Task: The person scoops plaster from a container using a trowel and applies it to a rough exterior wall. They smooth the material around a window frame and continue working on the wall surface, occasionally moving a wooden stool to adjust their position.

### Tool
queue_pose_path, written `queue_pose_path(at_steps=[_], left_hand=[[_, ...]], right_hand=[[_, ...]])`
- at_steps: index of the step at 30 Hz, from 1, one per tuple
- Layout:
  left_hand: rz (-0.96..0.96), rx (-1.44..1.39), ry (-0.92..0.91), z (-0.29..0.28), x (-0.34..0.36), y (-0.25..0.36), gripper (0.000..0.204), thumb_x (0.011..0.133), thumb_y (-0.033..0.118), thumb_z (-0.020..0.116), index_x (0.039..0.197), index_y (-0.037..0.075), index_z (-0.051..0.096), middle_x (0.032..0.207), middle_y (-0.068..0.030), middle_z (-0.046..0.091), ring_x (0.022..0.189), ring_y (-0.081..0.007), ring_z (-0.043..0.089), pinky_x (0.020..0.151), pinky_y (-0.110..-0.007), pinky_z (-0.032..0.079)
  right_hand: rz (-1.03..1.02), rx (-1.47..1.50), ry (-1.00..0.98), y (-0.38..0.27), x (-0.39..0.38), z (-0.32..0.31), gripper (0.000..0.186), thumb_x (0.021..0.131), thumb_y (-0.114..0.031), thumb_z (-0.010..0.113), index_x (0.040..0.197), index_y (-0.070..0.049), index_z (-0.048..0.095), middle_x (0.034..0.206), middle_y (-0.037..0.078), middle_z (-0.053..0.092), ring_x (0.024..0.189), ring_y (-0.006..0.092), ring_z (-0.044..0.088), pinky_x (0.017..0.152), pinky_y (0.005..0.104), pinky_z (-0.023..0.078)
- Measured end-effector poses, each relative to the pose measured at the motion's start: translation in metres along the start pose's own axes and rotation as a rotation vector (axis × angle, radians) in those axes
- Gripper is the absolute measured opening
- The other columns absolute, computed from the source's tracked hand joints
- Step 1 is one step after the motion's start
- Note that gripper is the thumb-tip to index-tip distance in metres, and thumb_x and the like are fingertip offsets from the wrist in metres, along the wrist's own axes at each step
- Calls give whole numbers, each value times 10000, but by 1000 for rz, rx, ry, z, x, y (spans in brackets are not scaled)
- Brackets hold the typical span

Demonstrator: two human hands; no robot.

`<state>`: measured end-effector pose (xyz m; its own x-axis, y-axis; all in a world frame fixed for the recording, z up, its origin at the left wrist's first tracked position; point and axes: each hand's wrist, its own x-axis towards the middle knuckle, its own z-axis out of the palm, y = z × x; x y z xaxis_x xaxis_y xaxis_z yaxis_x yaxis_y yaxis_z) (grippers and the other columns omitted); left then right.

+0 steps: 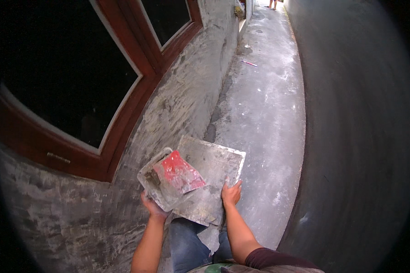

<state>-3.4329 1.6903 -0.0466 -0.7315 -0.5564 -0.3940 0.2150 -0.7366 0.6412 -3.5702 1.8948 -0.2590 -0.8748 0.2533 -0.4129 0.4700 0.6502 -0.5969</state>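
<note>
My left hand (153,205) is closed on the near left side of a small grey plastic tub (174,200), smeared with what looks like cement. A red flat scraper-like piece (181,172), coated with grey residue, lies across the tub's opening and reaches over its right rim. Beneath and to the right of the tub is a square, grey-stained board (216,166) with pale edges. My right hand (231,194) grips this board by its right edge, thumb on top. Both things are held in front of my legs; the fingers under them are hidden.
On the left runs a rough grey plastered wall (168,100) with a brown wooden window frame (146,86). A dark wall (355,136) curves along the right. Between them, a narrow concrete walkway (269,127) carries a thin stick-like object (249,63). A person's legs (272,4) show at the far end.
</note>
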Motion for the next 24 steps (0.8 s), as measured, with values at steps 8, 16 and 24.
queue_pose_path(at_steps=[8, 16, 24], left_hand=[[-82, 74, -96, 29, 143, 11, 815, 885, 661, 445, 1512, 140, 465, 1497, -111, 512, 1342, -356, 504, 1125, -524, 394], [-280, 238, -198, 51, 266, -23, 985, 793, 784, 583, 1489, 94, 483, 1463, -119, 541, 1319, -371, 506, 1112, -508, 416], [-439, 34, -292, 96, 317, -24, 982, 750, 705, 673, 1491, 95, 468, 1449, -115, 546, 1300, -356, 527, 1100, -520, 428]], right_hand=[[-233, -169, 131, -82, 48, 6, 889, 939, -485, 630, 1622, -144, 175, 1555, 346, 315, 1360, 542, 417, 1074, 595, 412], [-24, -342, 7, -107, 59, 3, 1174, 748, -575, 773, 1648, -249, 92, 1511, 366, 342, 1370, 513, 404, 1066, 581, 429], [10, -429, 36, -103, 57, 9, 1178, 734, -625, 768, 1639, -279, 99, 1458, 332, 392, 1328, 491, 438, 991, 574, 473]])
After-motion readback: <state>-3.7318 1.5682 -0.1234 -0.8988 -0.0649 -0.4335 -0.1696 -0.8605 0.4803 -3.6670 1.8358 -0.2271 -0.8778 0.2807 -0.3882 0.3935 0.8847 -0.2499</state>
